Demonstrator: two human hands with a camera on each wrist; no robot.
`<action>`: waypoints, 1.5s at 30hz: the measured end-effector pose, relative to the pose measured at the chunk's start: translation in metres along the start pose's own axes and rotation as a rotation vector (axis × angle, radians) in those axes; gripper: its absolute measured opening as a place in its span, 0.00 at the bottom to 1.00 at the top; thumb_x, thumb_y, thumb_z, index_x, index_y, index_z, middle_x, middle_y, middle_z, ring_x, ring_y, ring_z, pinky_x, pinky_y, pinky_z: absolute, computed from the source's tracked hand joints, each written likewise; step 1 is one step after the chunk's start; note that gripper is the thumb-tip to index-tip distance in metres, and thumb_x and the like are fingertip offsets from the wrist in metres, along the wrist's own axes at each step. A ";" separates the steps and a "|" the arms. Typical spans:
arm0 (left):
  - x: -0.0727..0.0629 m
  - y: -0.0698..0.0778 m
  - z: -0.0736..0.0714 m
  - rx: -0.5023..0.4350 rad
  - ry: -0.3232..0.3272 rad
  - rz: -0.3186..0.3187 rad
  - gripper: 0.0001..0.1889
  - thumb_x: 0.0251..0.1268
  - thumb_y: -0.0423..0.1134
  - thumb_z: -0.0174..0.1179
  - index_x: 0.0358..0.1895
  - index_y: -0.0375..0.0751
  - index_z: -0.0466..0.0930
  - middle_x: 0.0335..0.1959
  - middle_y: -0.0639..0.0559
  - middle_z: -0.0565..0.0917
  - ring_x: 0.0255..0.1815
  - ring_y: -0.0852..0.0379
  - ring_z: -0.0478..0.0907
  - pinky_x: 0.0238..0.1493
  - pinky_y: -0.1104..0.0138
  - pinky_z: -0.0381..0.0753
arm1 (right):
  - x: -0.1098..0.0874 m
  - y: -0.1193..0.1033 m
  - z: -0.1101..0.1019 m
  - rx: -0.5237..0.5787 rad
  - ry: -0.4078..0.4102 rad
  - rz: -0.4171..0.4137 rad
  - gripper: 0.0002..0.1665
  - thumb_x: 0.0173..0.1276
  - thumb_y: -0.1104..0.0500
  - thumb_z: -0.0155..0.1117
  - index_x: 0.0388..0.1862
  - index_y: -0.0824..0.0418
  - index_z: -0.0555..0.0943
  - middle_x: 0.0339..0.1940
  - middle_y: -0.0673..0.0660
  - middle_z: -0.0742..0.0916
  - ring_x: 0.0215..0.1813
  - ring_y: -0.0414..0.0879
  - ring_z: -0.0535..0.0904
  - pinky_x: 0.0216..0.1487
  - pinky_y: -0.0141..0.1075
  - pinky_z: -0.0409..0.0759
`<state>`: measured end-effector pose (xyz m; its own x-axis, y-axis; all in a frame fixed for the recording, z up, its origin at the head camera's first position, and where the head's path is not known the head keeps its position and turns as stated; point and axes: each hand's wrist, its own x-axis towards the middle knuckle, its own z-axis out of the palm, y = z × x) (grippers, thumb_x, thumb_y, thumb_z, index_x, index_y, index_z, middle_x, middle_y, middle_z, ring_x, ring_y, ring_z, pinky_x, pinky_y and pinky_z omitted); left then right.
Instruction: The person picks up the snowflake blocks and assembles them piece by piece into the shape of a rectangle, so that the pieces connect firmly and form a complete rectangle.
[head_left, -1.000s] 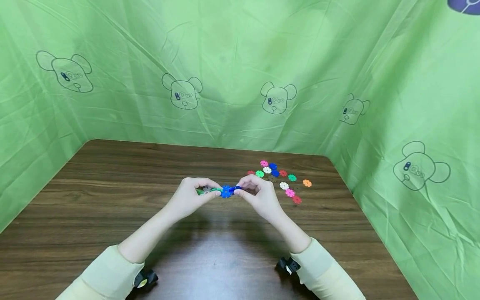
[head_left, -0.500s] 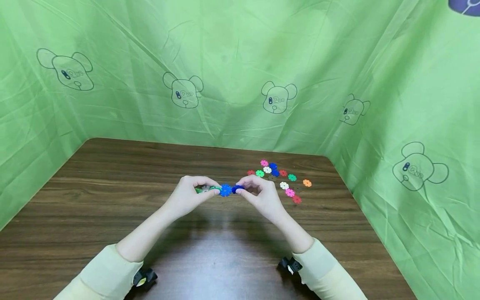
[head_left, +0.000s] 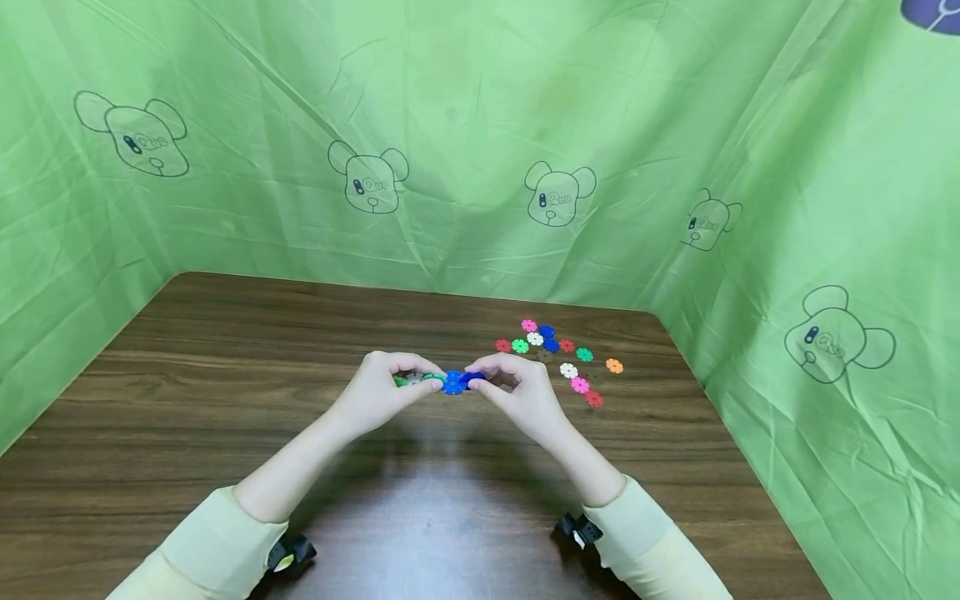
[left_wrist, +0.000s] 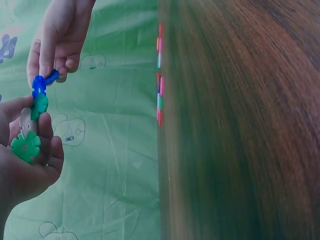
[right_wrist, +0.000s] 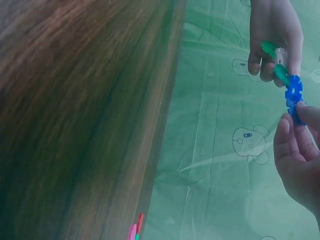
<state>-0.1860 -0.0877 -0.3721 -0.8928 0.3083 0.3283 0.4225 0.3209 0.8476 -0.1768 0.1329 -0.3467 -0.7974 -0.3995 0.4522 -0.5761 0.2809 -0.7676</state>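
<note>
My left hand (head_left: 378, 393) pinches a short chain of notched snowflake discs between thumb and fingers. In the left wrist view the chain runs from a light green disc (left_wrist: 25, 147) through a whitish disc (left_wrist: 28, 122) and a green disc (left_wrist: 40, 106) to a blue disc (left_wrist: 39, 86). Opposite it, my right hand (head_left: 531, 396) pinches another, darker blue disc (head_left: 472, 380) by thumb and fingertips. The two blue discs meet edge to edge at an angle, raised above the table. Fingers cover part of both pieces.
Loose snowflake discs in several colours lie on the wooden table (head_left: 300, 325) beyond my right hand, among them a white disc (head_left: 568, 371), an orange disc (head_left: 614, 366) and a red disc (head_left: 594, 399). Green cloth (head_left: 450, 125) hangs around the table's back and sides.
Half a second ago the right hand's blue disc stood slightly apart and turned flatter; now it is back against the chain's blue end. The right fingertips have shifted left. The left hand stays nearly still.
</note>
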 end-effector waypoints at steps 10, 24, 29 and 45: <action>0.000 -0.005 -0.001 -0.016 0.001 -0.003 0.04 0.56 0.42 0.68 0.34 0.49 0.87 0.24 0.56 0.84 0.20 0.60 0.69 0.20 0.73 0.69 | 0.000 0.035 0.001 -0.013 0.006 0.000 0.12 0.60 0.63 0.68 0.43 0.61 0.83 0.33 0.54 0.87 0.34 0.43 0.83 0.37 0.36 0.83; 0.001 -0.006 -0.002 -0.018 0.004 0.000 0.04 0.56 0.41 0.68 0.34 0.49 0.87 0.25 0.52 0.84 0.20 0.63 0.68 0.19 0.72 0.68 | 0.001 0.032 0.000 0.004 0.021 0.042 0.10 0.58 0.67 0.68 0.40 0.65 0.82 0.33 0.60 0.88 0.33 0.45 0.83 0.34 0.39 0.83; 0.001 -0.007 -0.001 -0.014 0.006 -0.023 0.05 0.57 0.39 0.67 0.36 0.47 0.86 0.25 0.54 0.84 0.19 0.63 0.67 0.19 0.72 0.66 | 0.000 0.035 -0.002 0.018 0.021 0.046 0.09 0.59 0.61 0.69 0.39 0.58 0.82 0.33 0.54 0.88 0.33 0.42 0.83 0.34 0.36 0.82; 0.001 -0.007 0.001 -0.011 -0.004 0.008 0.04 0.56 0.42 0.68 0.34 0.50 0.87 0.24 0.56 0.84 0.19 0.64 0.68 0.19 0.72 0.69 | 0.000 0.004 -0.001 0.012 0.013 0.061 0.08 0.58 0.71 0.67 0.36 0.69 0.80 0.32 0.62 0.87 0.33 0.46 0.84 0.36 0.38 0.83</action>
<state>-0.1900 -0.0892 -0.3782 -0.8889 0.3140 0.3336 0.4278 0.3085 0.8496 -0.1792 0.1352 -0.3490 -0.8334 -0.3705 0.4100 -0.5239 0.2937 -0.7995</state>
